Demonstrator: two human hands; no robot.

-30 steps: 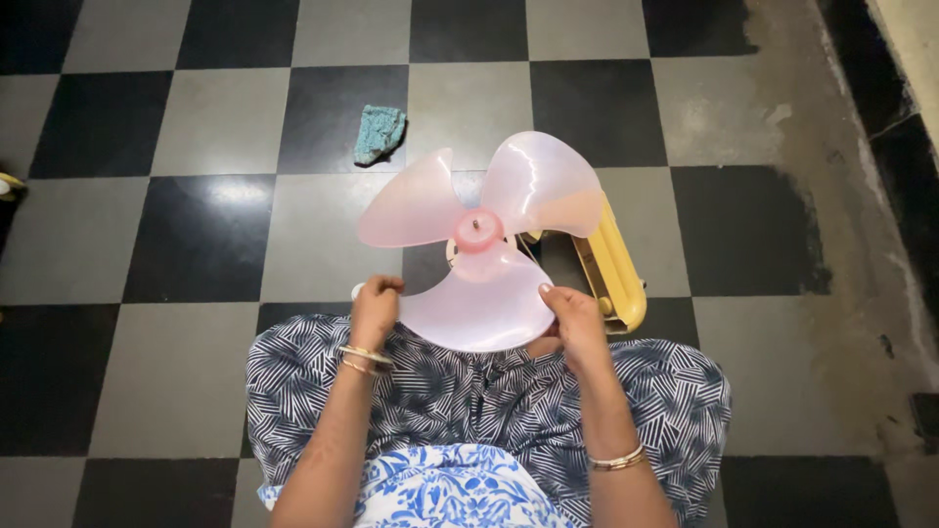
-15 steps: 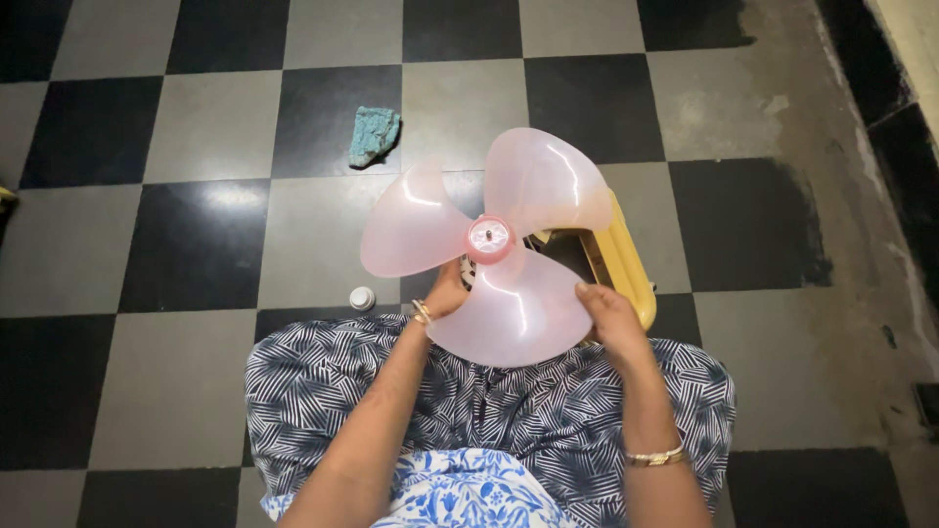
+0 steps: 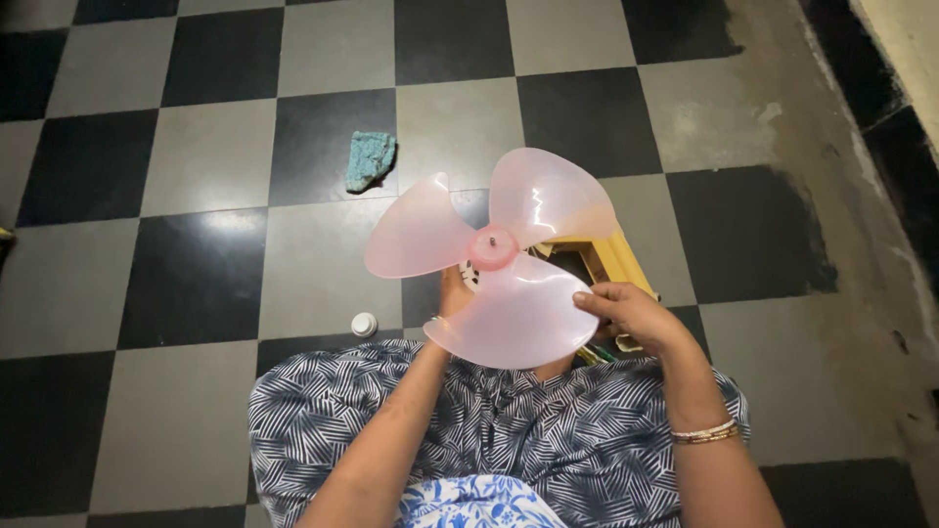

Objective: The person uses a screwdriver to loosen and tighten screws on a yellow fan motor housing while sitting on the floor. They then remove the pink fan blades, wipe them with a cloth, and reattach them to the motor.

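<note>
- Small white cap (image 3: 364,324) sat on the checkered floor (image 3: 196,293), left of the lap, on a grey tile near a black tile's corner.
- Teal cloth (image 3: 371,160) lay farther out on a black tile, well apart from both hands.
- Left hand (image 3: 452,298) was behind the fan blade (image 3: 494,259), seen only through the translucent pink plastic; fingers reached up toward the hub from the back. Couldn't tell if they were closed on it.
- Fan blade was held above the lap, three lobes, hub face toward the camera, tilted slightly.
- Right hand (image 3: 631,315) was clamped on the right edge of the lower lobe: thumb on the front face, fingers (image 3: 626,342) curled behind.
- Yellow frame (image 3: 621,262) lay on the floor just behind the blade and right hand, partly hidden.
</note>
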